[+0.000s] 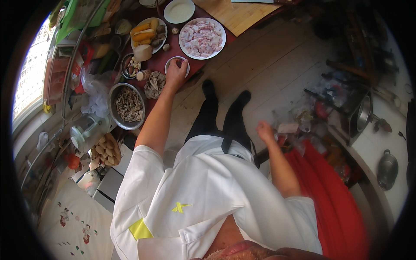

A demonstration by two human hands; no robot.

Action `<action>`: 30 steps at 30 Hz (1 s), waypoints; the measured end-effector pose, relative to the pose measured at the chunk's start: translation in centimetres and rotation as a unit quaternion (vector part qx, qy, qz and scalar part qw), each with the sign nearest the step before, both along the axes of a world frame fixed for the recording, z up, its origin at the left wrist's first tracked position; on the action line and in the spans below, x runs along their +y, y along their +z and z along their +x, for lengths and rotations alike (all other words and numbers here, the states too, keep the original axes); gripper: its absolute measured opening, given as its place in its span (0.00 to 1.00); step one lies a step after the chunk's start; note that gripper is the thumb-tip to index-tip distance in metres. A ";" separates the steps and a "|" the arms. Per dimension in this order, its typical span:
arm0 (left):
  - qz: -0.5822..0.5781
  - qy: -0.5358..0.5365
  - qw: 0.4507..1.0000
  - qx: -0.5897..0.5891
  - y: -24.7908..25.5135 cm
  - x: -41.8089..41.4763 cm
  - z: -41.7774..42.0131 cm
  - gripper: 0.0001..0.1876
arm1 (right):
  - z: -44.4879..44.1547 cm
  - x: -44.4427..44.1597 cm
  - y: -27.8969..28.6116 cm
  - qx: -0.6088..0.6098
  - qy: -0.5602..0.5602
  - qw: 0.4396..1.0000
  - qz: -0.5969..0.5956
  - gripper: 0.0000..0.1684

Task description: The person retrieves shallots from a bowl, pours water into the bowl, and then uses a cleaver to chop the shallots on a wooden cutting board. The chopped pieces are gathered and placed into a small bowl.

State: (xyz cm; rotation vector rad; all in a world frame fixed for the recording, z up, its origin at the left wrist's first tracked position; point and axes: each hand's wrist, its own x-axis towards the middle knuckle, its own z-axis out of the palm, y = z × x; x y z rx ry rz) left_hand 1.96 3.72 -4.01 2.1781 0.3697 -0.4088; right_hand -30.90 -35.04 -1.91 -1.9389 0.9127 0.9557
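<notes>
My left hand (pixel 177 74) reaches over a small white bowl (pixel 166 69) at the near edge of the dark red table. Its fingertips lie within the rim, covering most of the contents; whether they grip the bowl or something inside it is hidden. Just beyond stands a white plate of cut raw meat pieces (pixel 201 38). A crumpled brown bag (pixel 155 85) and a small capped jar (pixel 142 75) are left of my wrist. Down at my right side, my right hand (pixel 266 131) hangs in the air with curled fingers, nothing visible in it.
Further along the table are a plate of corn cobs (pixel 143 35), a plate of white grains (pixel 179 11) and a wooden board (pixel 240 16) with a knife (pixel 252 1). A metal bowl of brown pieces (pixel 126 104) sits left. Red cloth (pixel 325 195) and a counter (pixel 367 143) stand right.
</notes>
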 end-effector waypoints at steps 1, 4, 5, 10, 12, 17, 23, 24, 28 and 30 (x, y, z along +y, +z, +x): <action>-0.004 -0.021 1.000 -0.013 1.1 -0.5 0.2 0.24 | 0.5 0.2 0.4 -0.001 0.014 1.000 -0.010 0.23; 0.025 -0.086 0.994 -0.062 3.2 -1.2 -0.4 0.26 | 1.5 1.2 1.3 -0.016 0.032 0.999 -0.024 0.23; 0.063 -0.111 0.988 -0.086 3.2 -1.2 -0.5 0.25 | 1.9 1.6 1.2 -0.026 0.039 0.999 -0.017 0.23; 0.088 -0.180 0.973 -0.117 2.5 -0.5 -0.6 0.18 | 6.4 5.2 1.3 -0.088 0.068 0.994 -0.001 0.23; 0.070 -0.183 0.975 -0.105 2.4 -0.4 -0.8 0.15 | 9.4 7.0 2.3 -0.094 0.075 0.992 0.024 0.22; 0.058 -0.213 0.964 -0.146 1.9 0.3 -0.4 0.11 | 11.1 9.6 1.5 -0.107 0.040 0.990 0.078 0.20; 0.070 -0.136 0.976 -0.152 2.4 1.8 0.6 0.11 | 11.3 9.3 2.5 -0.066 0.118 0.991 0.017 0.20; 0.074 -0.127 0.974 -0.174 2.1 2.0 0.7 0.11 | 11.3 8.7 2.2 -0.060 0.108 0.992 0.025 0.20; 0.010 0.006 0.991 -0.134 4.9 1.9 0.5 0.13 | 12.3 8.5 1.4 -0.049 0.064 0.996 0.048 0.21; -0.049 0.007 0.995 -0.091 5.9 2.3 -1.3 0.14 | 13.0 9.2 1.6 -0.048 0.047 0.996 0.066 0.21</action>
